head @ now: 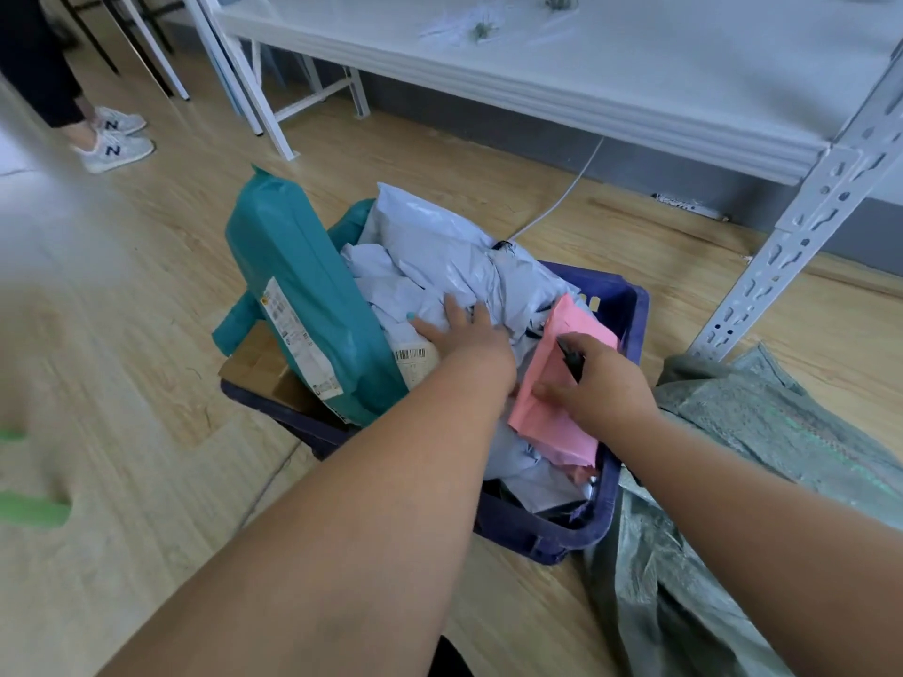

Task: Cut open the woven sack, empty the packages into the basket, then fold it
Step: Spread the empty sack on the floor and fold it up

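Observation:
A dark blue basket (630, 305) on the wooden floor is heaped with packages. A big teal parcel (303, 295) leans upright at its left side, several pale grey mailers (440, 256) fill the middle, and a pink package (552, 383) lies at the right. My left hand (464, 329) presses flat, fingers spread, on the grey mailers. My right hand (601, 383) rests on the pink package and holds a small black cutter (571, 356). The grey-green woven sack (733, 505) lies crumpled on the floor to the right of the basket.
A white metal shelf (635, 85) spans the back, its perforated upright (801, 222) standing just right of the basket. A grey cable (562, 197) runs along the floor behind the basket. Another person's legs and grey sneakers (115, 139) stand at the far left.

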